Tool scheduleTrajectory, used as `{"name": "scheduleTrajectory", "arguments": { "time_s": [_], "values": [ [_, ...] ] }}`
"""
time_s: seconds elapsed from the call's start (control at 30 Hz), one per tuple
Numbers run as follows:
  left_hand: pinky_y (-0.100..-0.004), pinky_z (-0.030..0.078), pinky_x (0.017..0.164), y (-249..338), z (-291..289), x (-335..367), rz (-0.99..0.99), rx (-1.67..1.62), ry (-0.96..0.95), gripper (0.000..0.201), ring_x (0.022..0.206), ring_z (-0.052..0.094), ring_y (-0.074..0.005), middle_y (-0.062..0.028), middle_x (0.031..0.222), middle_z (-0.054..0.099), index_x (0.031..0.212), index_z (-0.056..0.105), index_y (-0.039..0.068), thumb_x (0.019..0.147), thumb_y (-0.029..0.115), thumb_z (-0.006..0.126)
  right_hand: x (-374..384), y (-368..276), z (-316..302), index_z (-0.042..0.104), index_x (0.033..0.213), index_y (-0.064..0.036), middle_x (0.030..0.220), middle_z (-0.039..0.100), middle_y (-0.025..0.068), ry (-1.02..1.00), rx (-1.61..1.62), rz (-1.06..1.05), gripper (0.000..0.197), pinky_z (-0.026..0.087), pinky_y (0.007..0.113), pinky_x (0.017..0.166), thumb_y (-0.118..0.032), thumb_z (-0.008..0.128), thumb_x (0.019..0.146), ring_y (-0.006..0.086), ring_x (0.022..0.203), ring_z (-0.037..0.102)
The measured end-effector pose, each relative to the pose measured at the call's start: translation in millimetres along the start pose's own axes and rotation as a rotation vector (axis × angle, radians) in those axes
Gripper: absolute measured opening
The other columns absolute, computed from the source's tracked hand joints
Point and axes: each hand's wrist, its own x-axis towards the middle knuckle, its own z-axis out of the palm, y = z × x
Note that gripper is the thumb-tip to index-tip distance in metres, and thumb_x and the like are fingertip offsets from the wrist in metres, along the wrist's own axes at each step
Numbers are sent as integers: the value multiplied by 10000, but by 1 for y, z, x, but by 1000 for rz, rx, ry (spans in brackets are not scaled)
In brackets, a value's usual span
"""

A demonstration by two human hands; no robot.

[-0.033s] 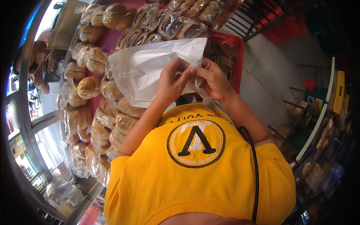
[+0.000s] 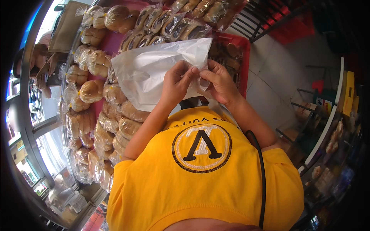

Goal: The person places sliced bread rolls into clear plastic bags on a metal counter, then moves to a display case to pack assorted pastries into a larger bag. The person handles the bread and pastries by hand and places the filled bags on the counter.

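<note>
A white plastic bag (image 2: 148,71) is stretched out flat in front of me, its body reaching left over the wrapped bread. At its right end my left hand (image 2: 178,81) pinches the plastic between thumb and fingers. Close beside it, almost touching, my right hand (image 2: 219,81) grips the same edge with its fingertips. The plastic is bunched between the two hands. Under and behind the bag lie several loaves and buns in clear wrappers, partly covered by it.
Wrapped bread rolls (image 2: 92,90) fill the display at left, beside a glass window. Farther back are long filled breads (image 2: 169,25). A red tray (image 2: 246,57) with brown baked items stands right of the bag. Shelving (image 2: 322,127) lines the far right. A person (image 2: 40,63) is beyond the glass.
My hands have shifted very slightly at the bag's edge, and its upper right corner sits a little differently. Both hands keep their hold on the plastic.
</note>
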Motion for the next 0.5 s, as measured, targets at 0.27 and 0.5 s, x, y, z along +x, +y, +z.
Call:
{"name": "scheduleTrajectory", "arguments": {
  "time_s": [0.27,0.5],
  "values": [
    [-276,520,653,42,8,36,-176,-686,7,143,704,617,-153,-42,831,623,963,563,43,957,185,551,-76,45,-239,526,858,-78,755,635,128,915,-1408,114,85,482,445,662,-56,567,788,356,728,634],
    [-237,425,662,-20,87,42,-129,355,-608,144,744,500,-58,5,757,581,891,608,-1,903,140,633,-105,-23,-119,389,1387,-120,1313,509,158,528,-1585,-581,675,422,416,979,-101,682,779,337,1205,495]
  ]
}}
